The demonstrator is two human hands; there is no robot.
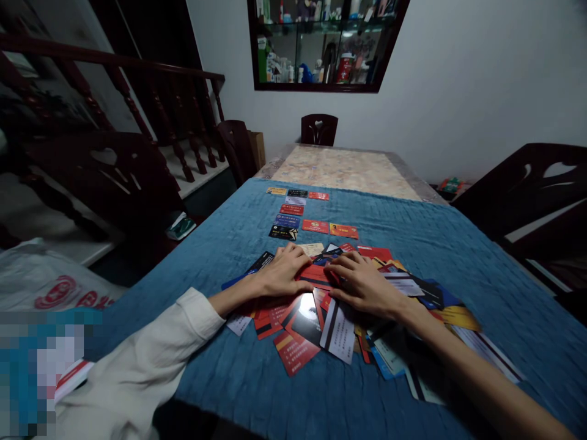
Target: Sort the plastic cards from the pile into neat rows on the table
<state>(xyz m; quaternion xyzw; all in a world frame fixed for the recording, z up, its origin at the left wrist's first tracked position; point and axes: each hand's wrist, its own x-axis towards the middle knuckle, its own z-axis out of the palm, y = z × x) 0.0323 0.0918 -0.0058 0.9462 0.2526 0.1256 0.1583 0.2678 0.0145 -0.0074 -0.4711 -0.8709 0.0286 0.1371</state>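
Observation:
My left hand (285,270) rests on a loose pile of plastic cards, its fingers stretched to the right and the thumb apart. Facing it, my right hand (360,280) lies on the same pile with fingers spread. Between them is a red card with a dark stripe (317,276), touched by the fingertips of both hands. Below the hands are a glossy dark card with a bright glare (305,327), a white card with a black stripe (339,335) and a red card with white print (296,353). My palms and right forearm hide part of the pile.
Beyond the pile, several cards lie face up in rows, among them a black card (283,233), a blue card (287,220) and an orange card (343,231). A blue cloth (220,244) covers the table's near part. Dark wooden chairs (320,129) stand around it.

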